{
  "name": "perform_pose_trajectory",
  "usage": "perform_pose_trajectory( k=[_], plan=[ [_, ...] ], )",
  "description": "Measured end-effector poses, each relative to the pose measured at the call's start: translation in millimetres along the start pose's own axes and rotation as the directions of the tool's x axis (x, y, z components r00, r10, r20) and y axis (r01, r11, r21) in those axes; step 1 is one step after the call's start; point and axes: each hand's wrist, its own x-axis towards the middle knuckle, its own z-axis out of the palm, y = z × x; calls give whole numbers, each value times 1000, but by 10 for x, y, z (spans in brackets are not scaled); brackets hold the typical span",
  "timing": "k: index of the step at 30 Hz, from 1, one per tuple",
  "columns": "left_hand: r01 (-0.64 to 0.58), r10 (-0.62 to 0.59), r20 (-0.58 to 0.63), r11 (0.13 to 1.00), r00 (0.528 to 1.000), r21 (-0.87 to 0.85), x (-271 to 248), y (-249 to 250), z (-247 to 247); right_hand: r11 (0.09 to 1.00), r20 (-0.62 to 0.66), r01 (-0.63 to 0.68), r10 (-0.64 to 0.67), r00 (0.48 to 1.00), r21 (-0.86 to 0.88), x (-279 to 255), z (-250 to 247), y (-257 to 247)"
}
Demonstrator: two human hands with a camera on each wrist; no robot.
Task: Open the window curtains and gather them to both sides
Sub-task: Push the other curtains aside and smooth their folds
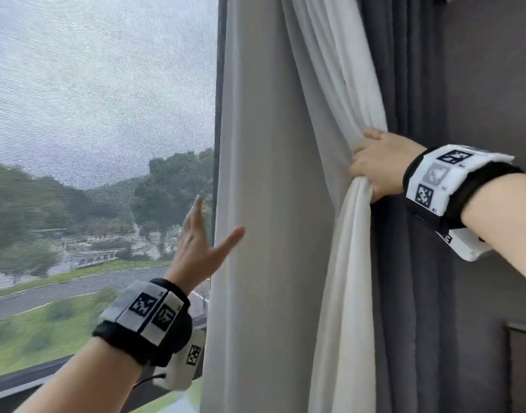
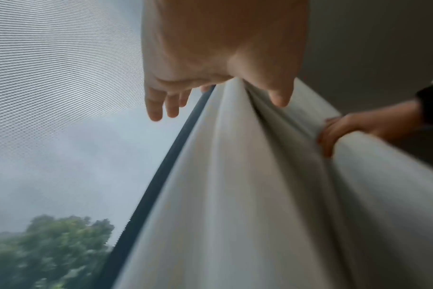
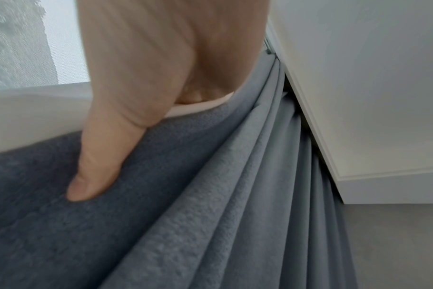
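Head view: your right hand (image 1: 380, 163) is gripping the white sheer (image 1: 339, 84), fingers curled round a bunched fold and pulling it against the grey drape (image 1: 410, 84) at the window's (image 1: 92, 114) right side. Your left hand (image 1: 200, 248) is reaching up with fingers straight and spread, holding nothing, thumb lying on the sheer's left edge while the other fingers are standing in front of the mesh screen (image 2: 62, 58). In the right wrist view your thumb (image 3: 94, 176) is pressing on the drape, with a strip of sheer showing under the palm. Both curtains are hanging gathered right of the pane, beside the wall (image 1: 494, 70). Trees (image 1: 172, 180) and a road (image 1: 47, 296) are showing outside.
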Motion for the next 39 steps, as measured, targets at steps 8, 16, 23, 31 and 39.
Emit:
perform_pose_trajectory(
  k=[8,16,23,31,39],
  plan=[
    [106,-14,352,964,936,-245,187,-259,866,996,38,-31,34,999,-88,24,329,80],
    [71,287,576,852,765,-519,-28,272,1800,993,30,-92,95,995,-68,-25,551,188],
    [31,363,551,815,751,-579,-85,926,2416,972,-234,17,39,972,235,-65,606,186],
    [54,309,539,830,784,-555,194,1159,2860,994,-207,108,-106,973,-5,-288,891,555],
    [150,206,568,843,797,-517,291,1274,3117,979,-203,107,-142,969,-175,-369,1473,622]
  ],
)
